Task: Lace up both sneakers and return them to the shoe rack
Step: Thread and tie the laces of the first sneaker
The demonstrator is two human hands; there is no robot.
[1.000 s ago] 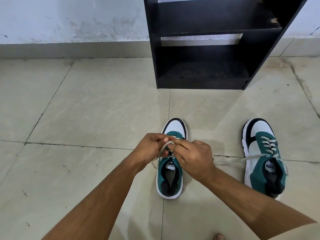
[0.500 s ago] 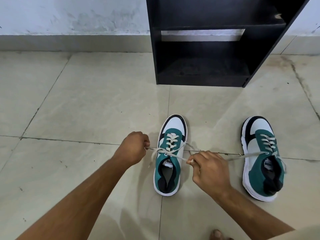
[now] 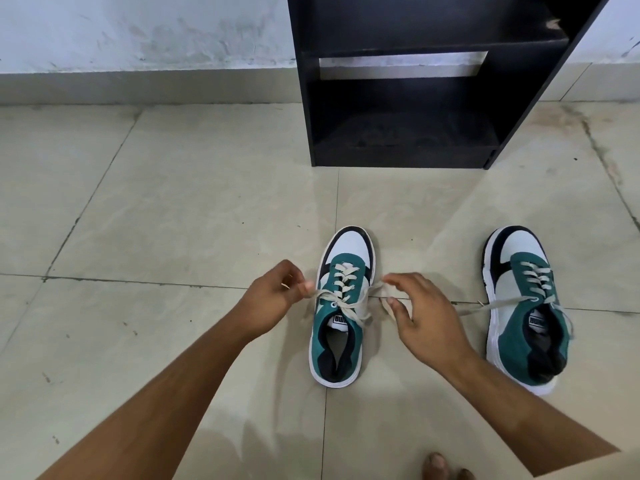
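Two green, white and black sneakers stand on the tiled floor, toes toward the rack. The left sneaker [image 3: 341,306] sits between my hands, its cream lace crossed over the tongue. My left hand [image 3: 277,296] pinches one lace end just left of the shoe. My right hand [image 3: 419,313] holds the other lace end just right of it, fingers partly spread. The right sneaker [image 3: 523,306] stands apart to the right, laced, with a loose lace end trailing left on the floor. The black shoe rack [image 3: 408,98] stands ahead against the wall, its lower shelf bare.
Beige floor tiles [image 3: 173,202] spread to the left and between the shoes and the rack. A white wall with a grey skirting [image 3: 138,88] runs behind. My bare toes [image 3: 440,465] show at the bottom edge.
My hands went from bunched over the left sneaker's tongue to pulling the lace ends out sideways. Now the right hand has loosened and shifted closer to the shoe.
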